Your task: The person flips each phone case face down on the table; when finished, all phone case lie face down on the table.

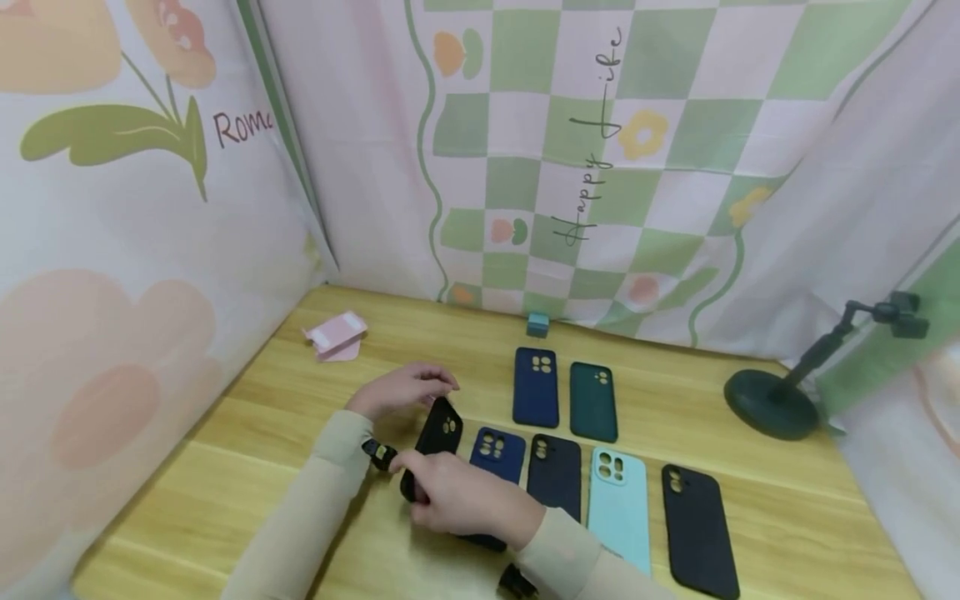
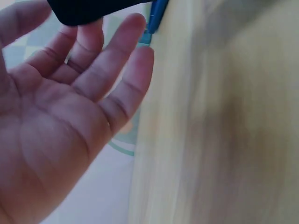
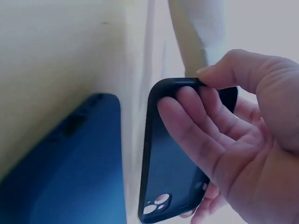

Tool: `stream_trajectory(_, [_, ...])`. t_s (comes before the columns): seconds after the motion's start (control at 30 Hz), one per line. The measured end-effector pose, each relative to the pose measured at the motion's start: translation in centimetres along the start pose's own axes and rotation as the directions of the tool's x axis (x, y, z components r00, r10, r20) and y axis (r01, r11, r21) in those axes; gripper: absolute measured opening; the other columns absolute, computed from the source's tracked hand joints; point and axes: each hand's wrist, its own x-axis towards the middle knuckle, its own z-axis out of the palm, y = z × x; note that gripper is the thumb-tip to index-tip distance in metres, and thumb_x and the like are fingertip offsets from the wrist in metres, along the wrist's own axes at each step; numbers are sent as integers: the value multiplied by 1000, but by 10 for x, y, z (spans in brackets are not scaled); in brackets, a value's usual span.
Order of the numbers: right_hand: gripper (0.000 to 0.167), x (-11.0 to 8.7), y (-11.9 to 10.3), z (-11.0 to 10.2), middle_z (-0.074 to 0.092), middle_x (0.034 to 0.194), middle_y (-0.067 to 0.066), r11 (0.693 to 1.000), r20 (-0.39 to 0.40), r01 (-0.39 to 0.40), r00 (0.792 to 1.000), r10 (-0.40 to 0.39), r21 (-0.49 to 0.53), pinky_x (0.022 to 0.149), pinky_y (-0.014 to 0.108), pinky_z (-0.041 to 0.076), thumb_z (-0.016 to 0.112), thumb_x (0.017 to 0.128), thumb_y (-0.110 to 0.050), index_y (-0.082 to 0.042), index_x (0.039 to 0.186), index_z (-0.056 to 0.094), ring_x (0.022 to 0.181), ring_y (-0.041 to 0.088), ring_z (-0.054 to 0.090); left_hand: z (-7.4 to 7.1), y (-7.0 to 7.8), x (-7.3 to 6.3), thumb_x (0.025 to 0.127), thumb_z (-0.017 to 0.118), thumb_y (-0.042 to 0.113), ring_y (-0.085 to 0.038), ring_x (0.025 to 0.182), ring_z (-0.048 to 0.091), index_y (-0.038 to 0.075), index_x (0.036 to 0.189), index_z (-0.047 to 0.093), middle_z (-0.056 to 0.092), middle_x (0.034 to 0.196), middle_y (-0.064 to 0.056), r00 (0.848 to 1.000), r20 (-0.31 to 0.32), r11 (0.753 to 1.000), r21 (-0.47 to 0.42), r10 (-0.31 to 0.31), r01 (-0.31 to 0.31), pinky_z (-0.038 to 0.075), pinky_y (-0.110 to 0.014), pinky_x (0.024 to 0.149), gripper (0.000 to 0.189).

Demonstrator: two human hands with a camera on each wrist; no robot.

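Note:
A black phone case (image 1: 431,442) stands tilted on edge above the table, its camera cutouts towards the far end. My right hand (image 1: 468,493) grips its near end. In the right wrist view, the thumb presses the outer rim while the fingers reach inside the hollow of the case (image 3: 170,149). At the far end, my left hand (image 1: 403,388) has its fingers spread and lightly bent. The left wrist view shows the left palm (image 2: 51,126) facing the case's dark corner (image 2: 79,11), which overlaps the fingers.
A blue case (image 1: 501,450), black case (image 1: 555,471), light-blue case (image 1: 618,517) and another black case (image 1: 701,529) lie in a row. Behind are a navy case (image 1: 536,396) and a green case (image 1: 593,404). A pink holder (image 1: 337,335) lies far left; a black stand (image 1: 772,404) stands right.

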Motion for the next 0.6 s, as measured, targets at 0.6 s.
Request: stream_trajectory(0.6, [32,-18,15,-7,53,69,-20,980,-116,-148,984,132,-135,54,21,43,69,90,-47,-22,107,60,57,-4,50,20,2,11,92,66,12,-23,111,56,1,130,57,59,124,-10,989,124,996,-25,85,-82,48,-37,93,41])
